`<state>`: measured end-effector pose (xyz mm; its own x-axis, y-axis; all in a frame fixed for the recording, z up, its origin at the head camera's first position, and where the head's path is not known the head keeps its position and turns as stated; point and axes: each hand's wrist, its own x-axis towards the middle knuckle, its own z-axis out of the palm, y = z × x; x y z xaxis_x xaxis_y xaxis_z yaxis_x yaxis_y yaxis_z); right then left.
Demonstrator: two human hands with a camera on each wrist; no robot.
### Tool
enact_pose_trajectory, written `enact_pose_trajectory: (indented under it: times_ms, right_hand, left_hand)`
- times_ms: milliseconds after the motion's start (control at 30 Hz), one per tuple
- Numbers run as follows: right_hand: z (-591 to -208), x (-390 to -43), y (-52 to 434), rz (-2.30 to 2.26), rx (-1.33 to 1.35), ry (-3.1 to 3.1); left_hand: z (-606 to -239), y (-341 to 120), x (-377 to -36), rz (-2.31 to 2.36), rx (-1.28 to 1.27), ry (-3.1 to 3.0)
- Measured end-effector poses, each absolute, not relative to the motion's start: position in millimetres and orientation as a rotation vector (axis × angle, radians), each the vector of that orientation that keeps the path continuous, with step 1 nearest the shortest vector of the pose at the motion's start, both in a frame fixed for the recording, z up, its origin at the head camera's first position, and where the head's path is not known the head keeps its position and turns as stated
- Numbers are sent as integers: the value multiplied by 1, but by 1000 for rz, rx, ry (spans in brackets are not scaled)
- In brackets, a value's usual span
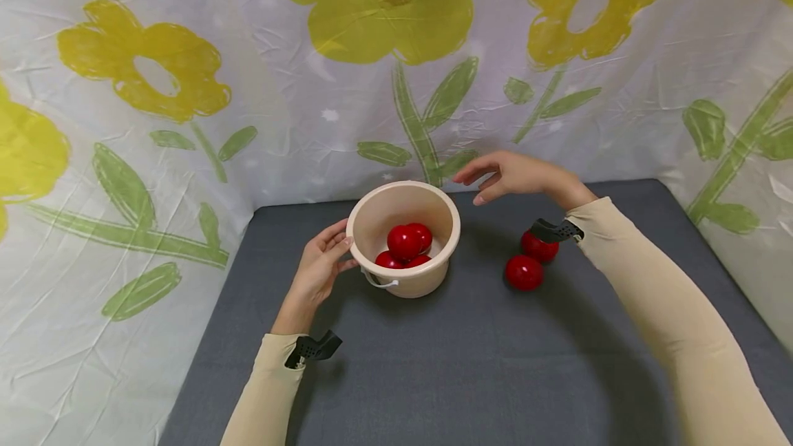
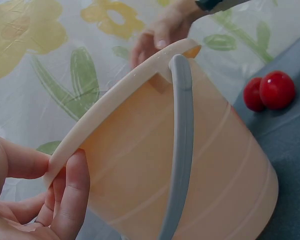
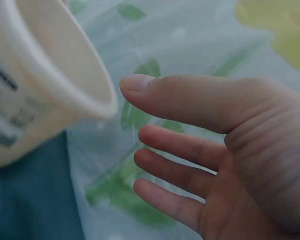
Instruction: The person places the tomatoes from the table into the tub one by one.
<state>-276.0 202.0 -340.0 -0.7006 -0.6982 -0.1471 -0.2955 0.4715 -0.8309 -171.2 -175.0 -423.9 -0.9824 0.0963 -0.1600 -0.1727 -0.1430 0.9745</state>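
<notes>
Head view shows a cream bucket (image 1: 405, 281) standing toward the far edge of the grey table (image 1: 471, 363), near its middle, with several red balls (image 1: 405, 243) inside. Left hand (image 1: 319, 270) pinches the bucket's rim, thumb inside and fingers curled against the outer wall. Right hand (image 1: 517, 174) hovers just beyond the rim on the far right, fingers straight and spread, holding nothing. Two more red balls (image 1: 524, 272) lie on the table to the bucket's right, touching each other.
</notes>
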Motion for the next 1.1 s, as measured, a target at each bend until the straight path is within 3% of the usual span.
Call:
enact_pose_trajectory:
  times_ms: [567, 867, 1100]
  right_hand:
    - [-424, -242, 301, -1083, -611, 2384]
    - [-466, -228, 319, -1062, -551, 2448]
    - [-476, -224, 322, -1084, -545, 2478]
  left_hand:
    - [-423, -175, -173, 2246, -86, 1937]
    - [-423, -175, -173, 2239, -95, 1938]
    - [-424, -175, -171, 2237, -104, 1940]
